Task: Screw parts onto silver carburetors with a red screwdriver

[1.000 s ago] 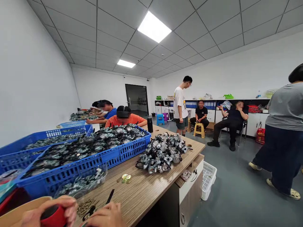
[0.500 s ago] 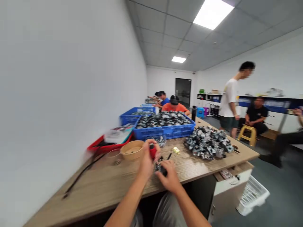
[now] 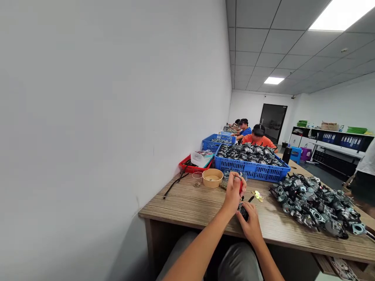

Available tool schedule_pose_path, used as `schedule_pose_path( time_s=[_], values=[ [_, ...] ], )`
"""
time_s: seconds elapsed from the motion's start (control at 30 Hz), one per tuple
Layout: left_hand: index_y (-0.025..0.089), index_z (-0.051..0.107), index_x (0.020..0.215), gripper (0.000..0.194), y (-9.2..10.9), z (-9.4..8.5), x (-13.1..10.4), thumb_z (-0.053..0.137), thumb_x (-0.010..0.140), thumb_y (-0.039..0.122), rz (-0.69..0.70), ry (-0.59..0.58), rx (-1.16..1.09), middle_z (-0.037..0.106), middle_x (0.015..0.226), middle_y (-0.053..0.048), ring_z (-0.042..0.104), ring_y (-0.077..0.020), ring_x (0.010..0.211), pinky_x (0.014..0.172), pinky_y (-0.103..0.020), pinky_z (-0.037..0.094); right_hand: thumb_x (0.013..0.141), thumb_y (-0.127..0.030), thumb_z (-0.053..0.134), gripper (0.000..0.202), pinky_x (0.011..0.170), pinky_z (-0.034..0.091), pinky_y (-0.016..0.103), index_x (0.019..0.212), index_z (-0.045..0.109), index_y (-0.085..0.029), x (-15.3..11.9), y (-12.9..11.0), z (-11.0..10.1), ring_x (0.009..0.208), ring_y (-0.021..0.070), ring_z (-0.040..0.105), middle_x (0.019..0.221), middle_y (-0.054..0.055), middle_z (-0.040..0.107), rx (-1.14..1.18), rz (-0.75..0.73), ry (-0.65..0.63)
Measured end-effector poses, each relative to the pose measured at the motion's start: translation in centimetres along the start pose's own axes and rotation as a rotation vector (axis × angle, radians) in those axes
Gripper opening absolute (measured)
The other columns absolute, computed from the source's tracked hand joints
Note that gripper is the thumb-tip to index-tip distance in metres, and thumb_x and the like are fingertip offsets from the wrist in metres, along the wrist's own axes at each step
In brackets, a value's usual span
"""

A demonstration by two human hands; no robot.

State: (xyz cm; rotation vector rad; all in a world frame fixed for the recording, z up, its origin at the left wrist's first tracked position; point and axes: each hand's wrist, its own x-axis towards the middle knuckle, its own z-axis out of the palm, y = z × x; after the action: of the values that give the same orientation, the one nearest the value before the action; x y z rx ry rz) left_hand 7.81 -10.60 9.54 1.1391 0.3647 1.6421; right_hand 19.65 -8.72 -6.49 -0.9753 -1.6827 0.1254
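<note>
My left hand [image 3: 235, 187] is closed around the red handle of a screwdriver [image 3: 241, 185], upright over a small dark carburetor [image 3: 243, 213]. The screwdriver's tip is too small to make out. My right hand [image 3: 250, 219] wraps round the carburetor and keeps it on the table near the front edge. Several shiny gold-coloured discs [image 3: 258, 195] lie just beyond my right hand. To the right spreads a large heap of carburetors [image 3: 315, 207].
A blue crate [image 3: 252, 170] full of carburetors stands behind my hands. Left of them are a tan round bowl [image 3: 212, 180], a small clear cup [image 3: 197, 178] of metal bits and a red tray [image 3: 187, 167]. A wall borders the left side. Across the table sits a person in orange [image 3: 262, 141].
The view has swung left, so everything sits further right in the picture. Both hands keep hold of the screwdriver and the carburetor. The walking person is now at the right edge.
</note>
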Motion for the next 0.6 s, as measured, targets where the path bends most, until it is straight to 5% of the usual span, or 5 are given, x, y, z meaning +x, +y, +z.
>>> schedule_pose_path(
  time_s=[0.13,0.23,0.43,0.6],
  values=[
    [0.02,0.05,0.08,0.065,-0.2,0.01,0.0,0.068,0.077,0.083,-0.02,-0.033,0.034,0.054,0.061,0.004,0.047,-0.0073,0.048,0.044,-0.017,0.035,0.095,-0.064,0.062,0.045,0.091,0.055,0.051,0.112,0.075,-0.025,-0.06,0.1,0.21,0.104,0.0321,0.068,0.11,0.012,0.077,-0.016,-0.018,0.03],
    [0.019,0.052,0.078,0.07,-0.45,-0.01,-0.01,0.055,0.08,0.089,-0.035,-0.04,0.041,0.047,0.054,0.006,0.038,-0.0064,0.044,0.042,-0.018,0.029,0.096,-0.065,0.059,0.046,0.09,0.055,0.05,0.111,0.076,-0.025,-0.11,0.01,0.32,0.103,0.0318,0.068,0.108,0.012,0.077,-0.017,-0.026,0.039],
    [0.02,0.049,0.078,0.064,-0.26,0.27,-0.03,0.067,0.079,0.082,-0.028,-0.058,0.02,0.052,0.059,0.005,0.041,-0.0064,0.046,0.045,-0.019,0.032,0.097,-0.063,0.059,0.044,0.09,0.056,0.049,0.112,0.075,-0.026,-0.11,-0.26,0.29,0.103,0.0312,0.069,0.107,0.01,0.078,-0.048,-0.032,0.042],
    [0.022,0.046,0.076,0.069,0.12,0.36,-0.07,0.062,0.075,0.089,-0.041,-0.077,0.003,0.038,0.048,0.011,0.025,-0.0053,0.04,0.041,-0.02,0.018,0.094,-0.07,0.057,0.051,0.089,0.056,0.051,0.106,0.076,-0.025,-0.04,0.03,0.24,0.101,0.0325,0.07,0.106,0.012,0.078,-0.055,-0.029,0.05]
  ],
)
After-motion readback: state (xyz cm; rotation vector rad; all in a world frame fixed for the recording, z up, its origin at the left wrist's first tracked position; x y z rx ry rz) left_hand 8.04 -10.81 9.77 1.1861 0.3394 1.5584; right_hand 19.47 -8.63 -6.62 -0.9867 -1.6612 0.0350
